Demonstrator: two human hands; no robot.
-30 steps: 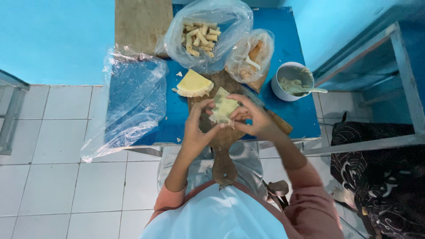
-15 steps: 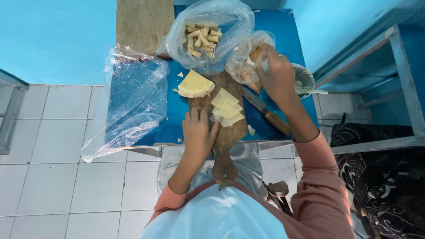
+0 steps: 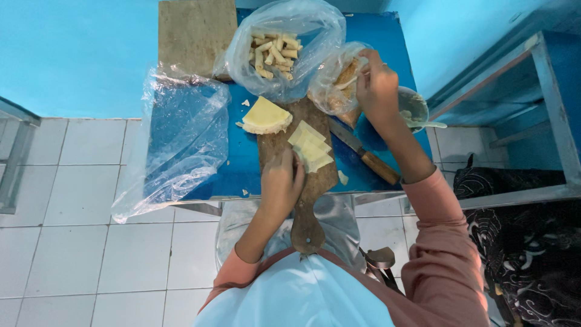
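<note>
Left hand (image 3: 283, 184) sits flat on the wooden cutting board (image 3: 308, 194), fingers loose and released, grasping nothing, its fingertips just touching the near edge of the stack of pale yellow slices (image 3: 311, 148). That stack lies fanned out in the middle of the board. Further up the board rests the bigger wedge of the same pale yellow stuff (image 3: 265, 116), half hanging over the board's left edge.

Right hand (image 3: 376, 89) is up at the small plastic bag (image 3: 339, 85) of crumb-coloured filling, grip clenched on the bag's mouth, a pale strip showing at the fingertips. Just beyond the wrist stands a small bowl (image 3: 417, 104) with a spoon lying across it.

A knife with a wooden handle (image 3: 366, 154) lies on the blue table (image 3: 387, 42), just right of the board, blade pointing away. At the far side, a large clear bag (image 3: 284, 45) holds rolled sticks; a flat empty plastic sheet (image 3: 175, 145) drapes over the table's left edge, with a second wooden board (image 3: 193, 36) behind it.
</note>
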